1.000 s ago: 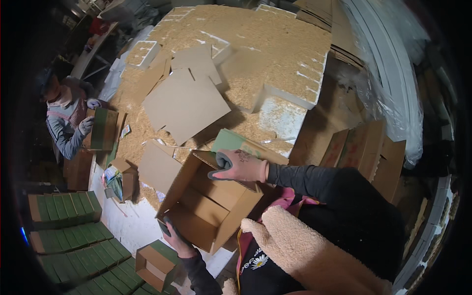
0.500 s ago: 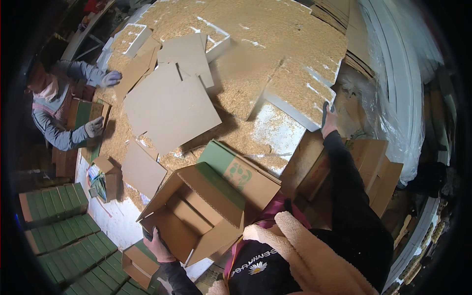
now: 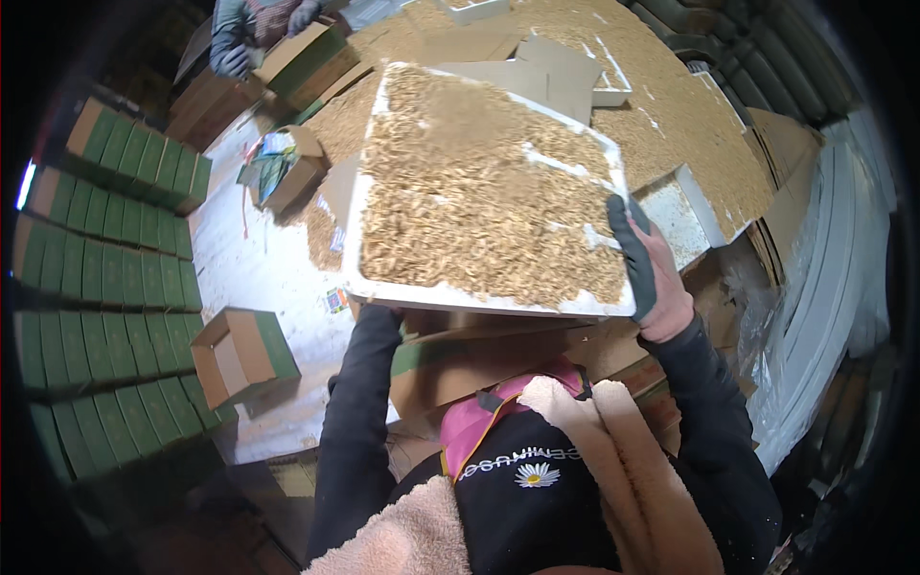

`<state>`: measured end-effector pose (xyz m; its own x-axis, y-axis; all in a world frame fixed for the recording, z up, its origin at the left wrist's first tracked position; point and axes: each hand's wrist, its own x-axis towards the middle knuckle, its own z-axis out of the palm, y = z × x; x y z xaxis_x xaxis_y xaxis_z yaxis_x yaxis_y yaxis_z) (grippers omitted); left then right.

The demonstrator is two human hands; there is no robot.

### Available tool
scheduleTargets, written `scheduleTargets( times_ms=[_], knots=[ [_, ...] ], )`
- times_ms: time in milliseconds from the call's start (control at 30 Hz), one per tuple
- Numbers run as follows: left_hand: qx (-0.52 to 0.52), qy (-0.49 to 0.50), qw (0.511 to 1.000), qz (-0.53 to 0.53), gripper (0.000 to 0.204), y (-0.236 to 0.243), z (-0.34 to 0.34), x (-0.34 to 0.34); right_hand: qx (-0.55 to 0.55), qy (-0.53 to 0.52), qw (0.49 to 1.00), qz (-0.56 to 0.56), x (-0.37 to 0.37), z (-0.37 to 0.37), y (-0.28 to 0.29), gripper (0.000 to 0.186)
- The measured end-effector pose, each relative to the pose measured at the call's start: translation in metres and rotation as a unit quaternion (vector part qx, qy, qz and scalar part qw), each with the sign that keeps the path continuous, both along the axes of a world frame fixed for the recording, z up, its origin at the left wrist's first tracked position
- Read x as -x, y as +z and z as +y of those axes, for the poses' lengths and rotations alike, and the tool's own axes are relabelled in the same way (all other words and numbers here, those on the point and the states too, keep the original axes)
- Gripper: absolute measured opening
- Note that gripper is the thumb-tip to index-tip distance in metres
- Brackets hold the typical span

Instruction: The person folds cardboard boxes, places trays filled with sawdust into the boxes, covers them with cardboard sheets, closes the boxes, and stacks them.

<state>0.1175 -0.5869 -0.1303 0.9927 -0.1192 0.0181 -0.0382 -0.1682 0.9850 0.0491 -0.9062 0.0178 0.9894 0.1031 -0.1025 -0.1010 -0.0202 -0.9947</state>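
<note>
A white shallow tray [image 3: 628, 299] heaped with loose tan flakes, perhaps wood shavings, is raised in front of me. My right hand [image 3: 652, 273], in a dark glove with bare skin showing, grips its right edge with the fingers over the rim. My left forearm [image 3: 359, 393] reaches up to the tray's near left corner. The left hand is hidden underneath, so its fingers do not show. Under the tray's near edge, partly covered, is a brown and green cardboard box [image 3: 460, 369].
Tan flakes and grey cardboard sheets [image 3: 565, 72] cover the table beyond. Rows of green boxes [image 3: 105, 340] stand at left, beside an open box [image 3: 244, 355] and a small carton of packets [image 3: 292, 172]. A co-worker [image 3: 259, 29] handles a box at far left. Plastic-wrapped white material [image 3: 815, 259] is at right.
My right hand has lifted the tray from the right and brought it in front of me. My left hand, earlier on an open cardboard box's edge, is now hidden beneath the tray. The view has shifted.
</note>
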Motion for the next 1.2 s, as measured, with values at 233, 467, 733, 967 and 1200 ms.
scheduleTargets(
  times_ms=[233, 467, 733, 967, 1200],
  knots=[
    [0.217, 0.101, 0.959, -0.15, 0.03, 0.024, -0.01, 0.04, 0.064, 0.091, 0.994, 0.015, -0.017, 0.025, -0.049, 0.044],
    [0.006, 0.149, 0.985, -0.082, 0.029, -0.019, -0.01, -0.007, 0.286, -0.02, 0.951, -0.117, -0.022, -0.018, -0.116, 0.041],
    [-0.056, 0.134, 0.989, -0.016, 0.036, 0.016, -0.026, 0.008, 0.632, -0.015, 0.666, -0.396, -0.045, 0.017, -0.054, 0.032],
    [-0.486, 0.327, 0.798, 0.142, 0.079, -0.123, 0.076, -0.104, 0.716, -0.096, 0.69, -0.027, -0.221, -0.169, -0.223, 0.062],
    [-0.523, 0.265, 0.758, 0.287, 0.111, -0.148, 0.076, -0.136, 0.679, -0.129, 0.71, -0.134, -0.233, -0.156, -0.281, 0.059]
  ],
)
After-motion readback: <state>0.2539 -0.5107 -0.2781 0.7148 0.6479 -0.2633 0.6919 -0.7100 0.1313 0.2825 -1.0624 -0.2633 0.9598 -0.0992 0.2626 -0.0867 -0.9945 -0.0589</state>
